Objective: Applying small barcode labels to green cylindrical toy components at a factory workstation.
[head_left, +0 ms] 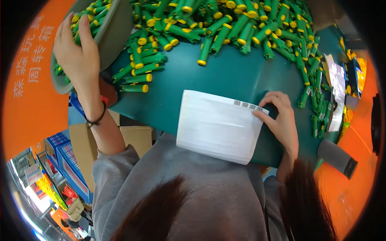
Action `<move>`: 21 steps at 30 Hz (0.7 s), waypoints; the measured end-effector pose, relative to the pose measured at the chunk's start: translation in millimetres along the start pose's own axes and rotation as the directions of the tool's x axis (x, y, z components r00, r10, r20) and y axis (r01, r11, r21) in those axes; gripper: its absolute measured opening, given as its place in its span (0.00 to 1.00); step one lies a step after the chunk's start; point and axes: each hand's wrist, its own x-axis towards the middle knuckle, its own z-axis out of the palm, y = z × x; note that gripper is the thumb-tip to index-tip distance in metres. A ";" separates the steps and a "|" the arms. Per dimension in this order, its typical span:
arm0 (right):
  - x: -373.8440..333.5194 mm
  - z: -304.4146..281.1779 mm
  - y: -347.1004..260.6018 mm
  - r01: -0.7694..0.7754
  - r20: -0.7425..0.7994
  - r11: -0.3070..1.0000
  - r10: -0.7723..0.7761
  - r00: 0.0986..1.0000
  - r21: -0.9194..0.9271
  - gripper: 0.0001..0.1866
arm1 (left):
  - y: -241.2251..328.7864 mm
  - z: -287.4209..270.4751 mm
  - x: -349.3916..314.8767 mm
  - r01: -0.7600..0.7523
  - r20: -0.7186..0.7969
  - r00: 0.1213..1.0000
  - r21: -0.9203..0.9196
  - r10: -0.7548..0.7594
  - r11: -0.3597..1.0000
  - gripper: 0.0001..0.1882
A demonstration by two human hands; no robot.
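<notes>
My left hand (78, 54) is over the near side of a grey-green tub (116, 32), its fingers stretched out and apart. Green tubes with yellow ends (103, 15) fill the tub; whether my fingertips touch them I cannot tell. Between thumb and fingers, my right hand (281, 116) pinches the upper right corner of a white sheet (219, 126). A short row of barcode stickers runs along that sheet's top edge near my thumb. The sheet lies at the table's near edge, partly overhanging it in front of my body.
A large heap of green tubes (241, 32) covers the far part of the green table (181, 76), trailing down its right side. Another white sheet (335, 92) lies at right, near a dark grey cylinder (337, 158). Cardboard boxes (136, 134) stand below the table at left.
</notes>
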 end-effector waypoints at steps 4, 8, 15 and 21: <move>6.7 5.3 -2.6 -0.335 0.215 0.842 0.266 0.940 0.423 0.08 | 66.2 17.0 -68.6 -0.207 0.246 0.885 -0.552 0.395 0.808 0.15; 5.6 4.2 0.0 -0.418 0.273 0.609 0.320 0.907 0.674 0.10 | 137.0 29.2 -124.2 0.047 0.575 0.727 -0.585 0.374 0.809 0.11; 3.2 0.0 0.3 -0.458 0.298 0.560 0.357 0.885 0.690 0.10 | 140.0 38.5 -145.8 0.081 0.531 0.786 -0.597 0.317 0.798 0.11; 3.9 6.2 6.1 -0.465 0.310 0.532 0.357 0.881 0.708 0.10 | 138.3 42.6 -150.3 0.054 0.495 0.805 -0.610 0.328 0.790 0.10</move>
